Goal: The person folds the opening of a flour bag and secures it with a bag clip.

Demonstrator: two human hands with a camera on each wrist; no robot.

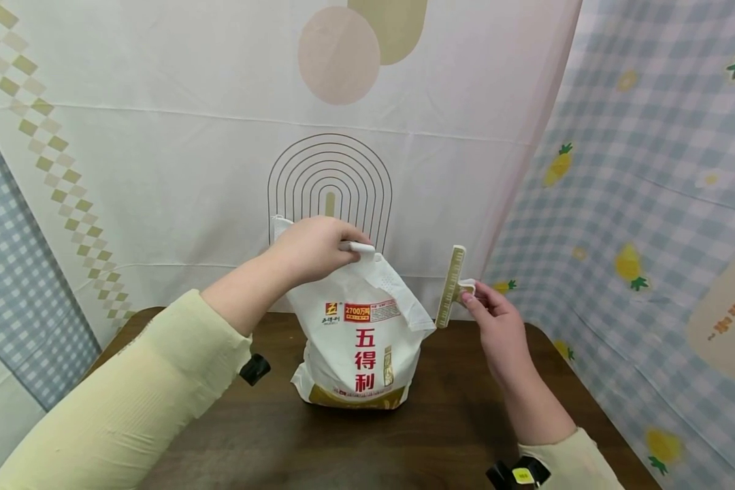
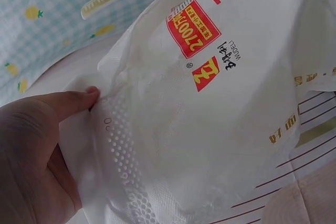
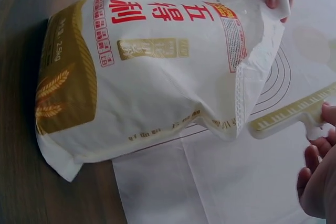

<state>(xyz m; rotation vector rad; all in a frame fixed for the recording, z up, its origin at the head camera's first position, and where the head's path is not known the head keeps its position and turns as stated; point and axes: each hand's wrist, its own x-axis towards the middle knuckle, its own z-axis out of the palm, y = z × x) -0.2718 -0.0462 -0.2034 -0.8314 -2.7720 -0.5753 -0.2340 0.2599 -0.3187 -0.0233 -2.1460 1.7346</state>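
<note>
A white flour bag [image 1: 358, 340] with red lettering stands upright on the table, its top edge folded over. My left hand [image 1: 318, 248] pinches that folded top between thumb and fingers; in the left wrist view the thumb of the left hand [image 2: 44, 145] presses on the white edge of the bag [image 2: 210, 103]. To the right of the bag, my right hand [image 1: 501, 330] holds a long white and gold clip [image 1: 450, 286] by its handle. The right wrist view shows the clip [image 3: 294, 109] beside the bag's top corner, with the right hand [image 3: 320, 166] at its handle.
The dark wooden table [image 1: 251, 435] lies under the bag. Behind it hangs a pale patterned cloth [image 1: 159, 184], and a blue checked cloth with pineapples [image 1: 661, 204] hangs on the right.
</note>
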